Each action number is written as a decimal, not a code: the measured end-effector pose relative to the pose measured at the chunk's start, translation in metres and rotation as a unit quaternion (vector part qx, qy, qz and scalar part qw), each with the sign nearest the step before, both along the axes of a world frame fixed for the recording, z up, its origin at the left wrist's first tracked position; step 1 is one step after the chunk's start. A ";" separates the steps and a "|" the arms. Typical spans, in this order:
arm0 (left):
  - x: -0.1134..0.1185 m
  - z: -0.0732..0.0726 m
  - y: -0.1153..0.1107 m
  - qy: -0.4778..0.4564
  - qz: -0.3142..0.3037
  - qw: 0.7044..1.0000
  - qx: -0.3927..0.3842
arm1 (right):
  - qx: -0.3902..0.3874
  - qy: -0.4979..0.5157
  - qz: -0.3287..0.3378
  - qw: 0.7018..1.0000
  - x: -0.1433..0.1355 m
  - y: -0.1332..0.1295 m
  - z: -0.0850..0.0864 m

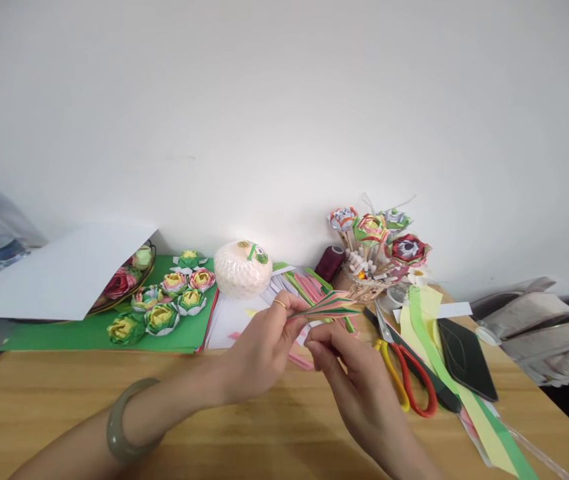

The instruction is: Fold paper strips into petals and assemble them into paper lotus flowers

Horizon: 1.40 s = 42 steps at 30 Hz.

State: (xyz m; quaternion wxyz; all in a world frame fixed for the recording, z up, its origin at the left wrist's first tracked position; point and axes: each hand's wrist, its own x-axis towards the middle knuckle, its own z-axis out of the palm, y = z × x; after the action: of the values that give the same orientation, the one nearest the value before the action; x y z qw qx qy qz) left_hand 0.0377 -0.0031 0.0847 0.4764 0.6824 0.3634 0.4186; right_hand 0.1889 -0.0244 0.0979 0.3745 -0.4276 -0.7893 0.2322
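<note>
My left hand (259, 340) pinches a bundle of folded pink and green paper strips (331, 305) between thumb and fingers. The loose ends fan out to the right. Just below the bundle, my right hand (351, 363) is closed, thumb against forefinger; whatever lies in that pinch is too small to make out. Behind both hands lie loose folded pink and green strips (309, 285) and white paper sheets (224, 323). A dark red thread spool (329, 263) rests against the wall, left of a basket (359, 287) holding paper flowers (370, 229) on sticks.
Scissors with red and yellow handles (417, 383) lie right of my right hand, beside green and yellow paper strips (427, 333) and a black flat device (467, 357). Several finished paper flowers (161, 319) sit on green card (64, 337) at left. A foam-netted round object (241, 270) stands behind.
</note>
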 end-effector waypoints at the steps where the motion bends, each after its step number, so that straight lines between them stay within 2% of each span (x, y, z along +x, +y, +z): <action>1: 0.001 0.000 0.000 -0.019 0.002 1.000 -0.015 | -0.005 0.004 -0.004 1.000 0.000 0.001 -0.002; 3: 0.002 -0.001 0.001 -0.068 -0.007 0.996 -0.060 | -0.016 0.014 -0.018 1.000 0.000 0.003 -0.006; 6: 0.003 -0.004 0.004 -0.156 -0.052 0.978 -0.132 | -0.009 0.039 -0.055 0.998 0.001 0.007 -0.013; 9: 0.002 -0.006 0.008 -0.198 -0.082 0.965 -0.152 | -0.008 0.073 -0.083 0.994 0.000 0.008 -0.016; 10: 0.002 -0.006 0.008 -0.199 -0.084 0.965 -0.150 | -0.035 0.088 -0.075 0.993 0.000 0.008 -0.016; 12: 0.001 -0.005 0.008 -0.194 -0.080 0.968 -0.141 | -0.138 0.130 -0.044 0.981 -0.001 0.008 -0.014; 14: 0.000 -0.003 0.007 -0.178 -0.064 0.973 -0.132 | -0.250 0.180 -0.017 0.951 -0.002 0.009 -0.010; 15: 0.000 -0.002 0.006 -0.166 -0.055 0.977 -0.126 | -0.287 0.202 -0.014 0.936 -0.002 0.010 -0.009; 17: 0.000 -0.001 0.003 -0.129 -0.033 0.986 -0.104 | -0.310 0.236 -0.015 0.921 -0.003 0.011 -0.005; 22: 0.003 -0.002 0.000 -0.079 -0.026 0.994 -0.070 | -0.253 0.232 -0.018 0.939 -0.004 0.012 0.000; 28: 0.004 -0.002 0.000 -0.046 -0.014 0.998 -0.034 | -0.134 0.072 -0.036 0.988 -0.002 0.012 -0.004; 31: 0.004 -0.005 0.000 -0.028 0.002 1.000 -0.006 | -0.070 0.027 -0.051 0.996 0.000 0.012 -0.008; 34: 0.005 -0.009 -0.002 -0.023 0.022 0.999 0.007 | -0.047 -0.005 -0.049 0.998 0.002 0.012 -0.010; 37: 0.007 -0.010 -0.005 -0.048 0.026 0.998 -0.015 | -0.031 -0.021 -0.034 0.999 0.005 0.010 -0.010; 42: 0.009 -0.009 -0.009 -0.146 -0.003 0.984 -0.104 | -0.008 -0.017 -0.024 1.000 0.005 0.008 -0.008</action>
State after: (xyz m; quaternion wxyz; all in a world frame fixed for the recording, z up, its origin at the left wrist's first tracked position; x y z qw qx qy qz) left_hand 0.0465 -0.0124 0.0755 0.5941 0.5617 0.3298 0.4720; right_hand 0.1943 -0.0162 0.0896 0.3633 -0.4535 -0.7829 0.2224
